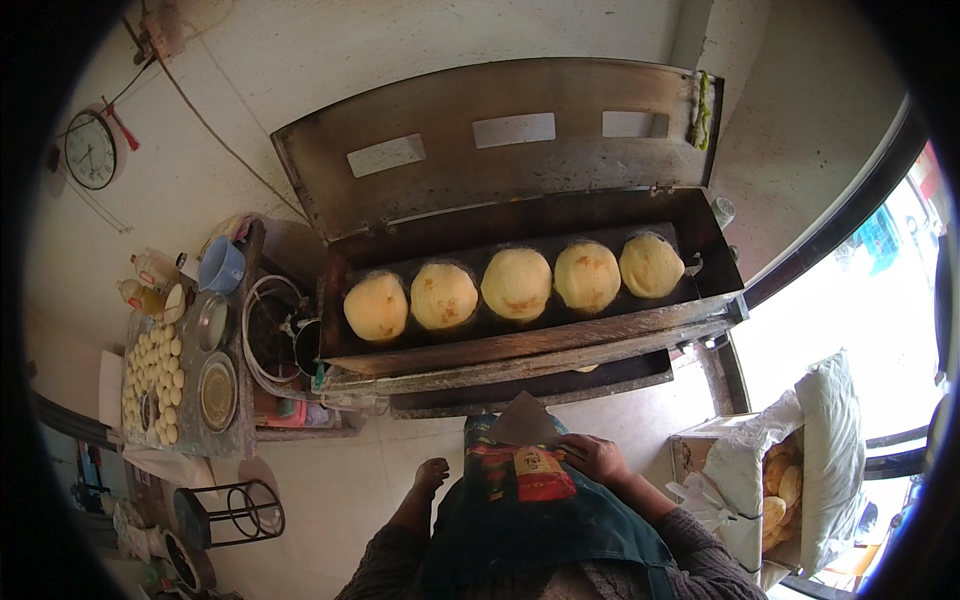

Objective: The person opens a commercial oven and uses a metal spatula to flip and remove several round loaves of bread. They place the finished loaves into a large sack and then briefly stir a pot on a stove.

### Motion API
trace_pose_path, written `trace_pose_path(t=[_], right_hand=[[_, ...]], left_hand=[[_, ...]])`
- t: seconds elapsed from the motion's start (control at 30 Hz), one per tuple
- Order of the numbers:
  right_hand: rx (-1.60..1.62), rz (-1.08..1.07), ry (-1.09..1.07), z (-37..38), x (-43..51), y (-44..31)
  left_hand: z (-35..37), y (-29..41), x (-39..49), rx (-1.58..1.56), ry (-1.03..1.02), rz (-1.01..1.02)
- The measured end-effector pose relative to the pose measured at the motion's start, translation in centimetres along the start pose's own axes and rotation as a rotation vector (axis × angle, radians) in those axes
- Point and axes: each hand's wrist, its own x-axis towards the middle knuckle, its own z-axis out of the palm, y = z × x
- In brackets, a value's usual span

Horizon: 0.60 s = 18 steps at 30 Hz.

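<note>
My right hand (598, 457) grips the handle of a flat, wide-bladed metal scraper (523, 421), its blade in front of my apron. My left hand (432, 475) hangs at my left side, fingers curled, with nothing visible in it. Ahead of me, several round flatbreads lie in a row on the dark plate of a metal griddle oven (525, 345). The middle flatbread (516, 283) and those beside it show brown patches. The oven's lid (450, 180) stands raised against the wall side. Under the oven's front edge a lower tray (525, 386) sticks out, with a bit of pale bread showing.
Left stands a table (244, 420) with many dough balls (154, 375), metal pans, a blue plastic basin (222, 265) and oil bottles. A black stool (229, 515) is behind it. At right, a cardboard box (686, 457) with a white cover holds baked breads (780, 487).
</note>
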Motion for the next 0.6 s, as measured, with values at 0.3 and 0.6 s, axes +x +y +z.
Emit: trace_pose_path(t=[0.3, 0.6], right_hand=[[-0.005, 0.020, -0.015, 0.1, 0.0, 0.4], [-0.013, 0.019, -0.011, 0.2, 0.1, 0.6]], left_hand=[[-0.6, -0.3, 0.6, 0.059, -0.074, 0.020], [1.0, 1.2, -0.6, 0.027, 0.016, -0.019]])
